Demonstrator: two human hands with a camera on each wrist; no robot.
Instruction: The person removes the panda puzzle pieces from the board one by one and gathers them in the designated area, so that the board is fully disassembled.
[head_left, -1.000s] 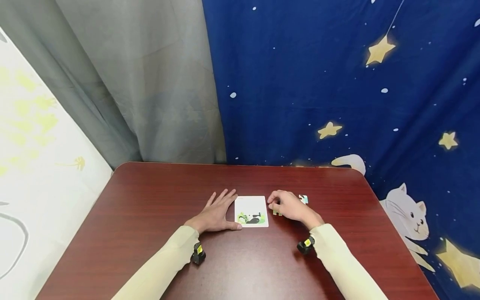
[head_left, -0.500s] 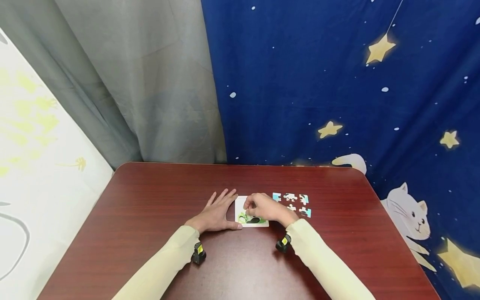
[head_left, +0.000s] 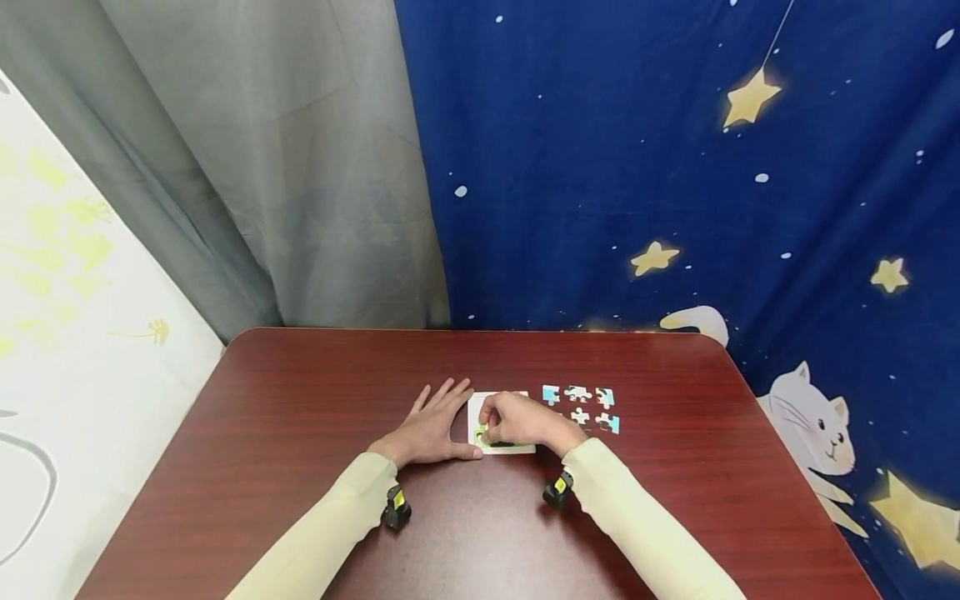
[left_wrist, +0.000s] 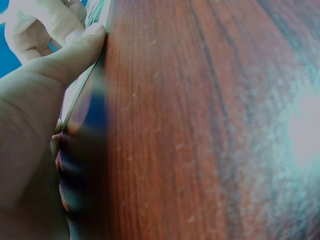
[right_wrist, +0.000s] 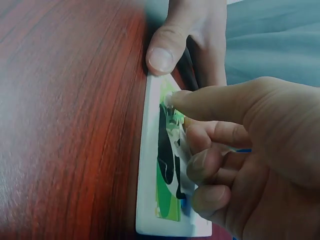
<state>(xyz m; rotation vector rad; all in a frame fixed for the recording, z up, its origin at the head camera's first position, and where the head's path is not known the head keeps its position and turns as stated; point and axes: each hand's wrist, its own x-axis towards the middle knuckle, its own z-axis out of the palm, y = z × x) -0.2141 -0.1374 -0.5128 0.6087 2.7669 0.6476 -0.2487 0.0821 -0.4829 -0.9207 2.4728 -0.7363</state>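
A small white puzzle board (head_left: 472, 408) with a green picture along its front side lies on the table, partly hidden by my right hand. My left hand (head_left: 427, 432) lies spread at the board's left side, its thumb (right_wrist: 162, 57) against the front left corner. Over the board, my right hand (head_left: 517, 419) pinches a small green-and-white puzzle piece (right_wrist: 171, 106) with thumb and forefinger. That piece is low on the picture, near its left end; whether it is seated there cannot be told. Black, white and green picture parts (right_wrist: 167, 150) show below the fingers.
Several loose jigsaw pieces (head_left: 578, 394) lie right of the board, roughly in two rows, mostly blue and white. The dark red-brown table (head_left: 315, 400) reaches back to a grey curtain (head_left: 337, 208) and a blue starry curtain (head_left: 562, 208).
From above the loose pieces, my right hand has moved left over the board, then slightly further left and down, taking a green piece along. My left hand has stayed in place.
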